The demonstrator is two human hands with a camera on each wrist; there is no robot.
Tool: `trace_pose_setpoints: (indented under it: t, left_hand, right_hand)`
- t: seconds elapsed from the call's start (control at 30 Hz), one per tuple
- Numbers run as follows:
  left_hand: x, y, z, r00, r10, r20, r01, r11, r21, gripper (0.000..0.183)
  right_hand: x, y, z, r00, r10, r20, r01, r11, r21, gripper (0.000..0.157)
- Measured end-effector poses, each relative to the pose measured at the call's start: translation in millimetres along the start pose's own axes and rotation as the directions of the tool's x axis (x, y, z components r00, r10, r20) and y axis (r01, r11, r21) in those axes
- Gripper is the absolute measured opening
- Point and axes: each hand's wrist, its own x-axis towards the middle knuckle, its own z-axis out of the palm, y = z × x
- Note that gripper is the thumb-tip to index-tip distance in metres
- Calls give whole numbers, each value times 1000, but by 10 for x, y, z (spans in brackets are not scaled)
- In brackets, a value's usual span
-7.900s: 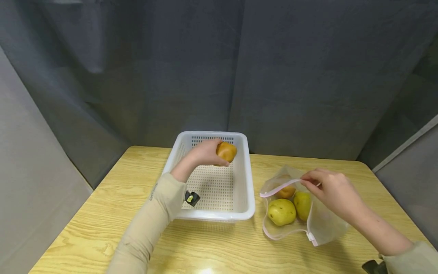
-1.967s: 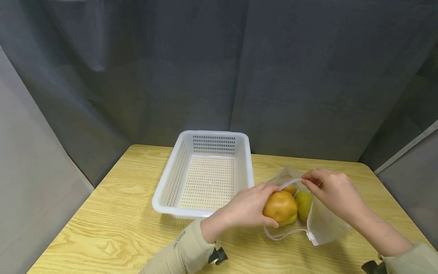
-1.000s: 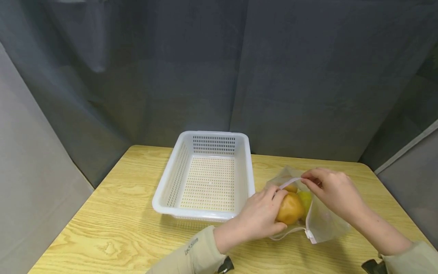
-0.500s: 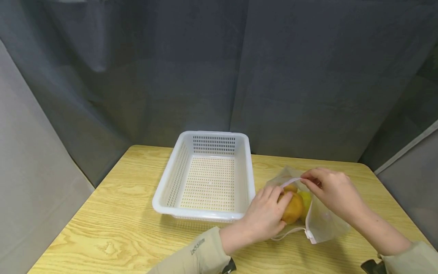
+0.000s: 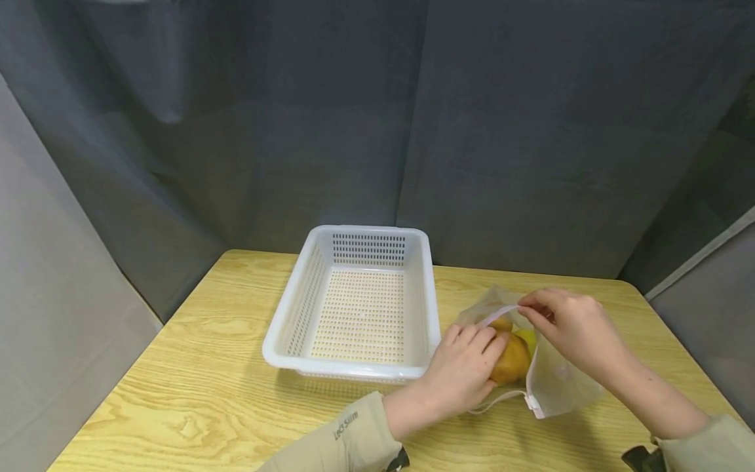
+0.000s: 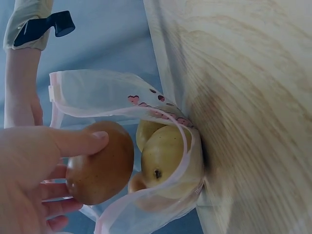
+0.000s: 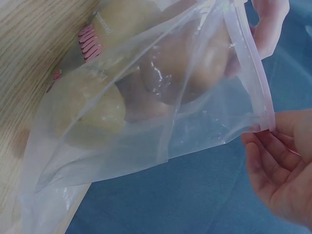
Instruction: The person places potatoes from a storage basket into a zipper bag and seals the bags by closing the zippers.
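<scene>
My left hand [image 5: 463, 368] grips a round orange-brown fruit [image 6: 101, 163], thumb on one side and fingers on the other. That fruit is in the mouth of a clear zip bag [image 5: 566, 387] with a pink rim. With thumb and fingertips, my right hand [image 5: 575, 328] pinches the bag's rim and holds it up. Inside the bag, yellow fruit [image 6: 163, 153] and another orange-brown fruit [image 6: 141, 192] lie against each other. In the right wrist view the fruit in the left hand [image 7: 267, 24] shows blurred through the plastic. What kind of fruit these are is unclear.
A white perforated plastic basket [image 5: 282, 308] stands left of the bag, with no fruit in it. Both rest on a light wooden table [image 5: 165, 400]. Dark cloth [image 5: 330, 124] hangs behind the table. A white slider [image 5: 535, 405] sits on the bag's zip.
My left hand has carried the orange-brown fruit from over the basket rightward into the bag's opening, lately a little deeper. The right hand has kept its hold on the rim nearly in place.
</scene>
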Motion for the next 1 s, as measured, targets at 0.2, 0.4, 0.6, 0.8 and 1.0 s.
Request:
trace_pose_setpoints:
  t: [0.2, 0.4, 0.6, 0.8, 1.0]
  left_hand:
    - [27, 13, 28, 997, 56, -49, -52, 995, 79, 49]
    - [54, 34, 36, 994, 109, -10, -107, 985, 137, 44]
    - [79, 47, 58, 992, 128, -15, -126, 986, 112, 50]
    - [72, 60, 77, 992, 119, -34, -116, 990, 85, 49]
    - [74, 84, 98, 994, 105, -40, -101, 991, 85, 42]
  right_hand:
    - [4, -4, -5, 1000, 6, 1, -6, 1000, 1, 8]
    - [-2, 4, 3, 1000, 0, 3, 0, 1000, 3, 9]
    - [-3, 0, 6, 1000, 5, 18, -5, 1000, 3, 8]
    - [-9, -2, 8, 1000, 5, 14, -5, 1000, 4, 8]
    - [-14, -3, 11, 1000, -9, 2, 9, 1000, 6, 8]
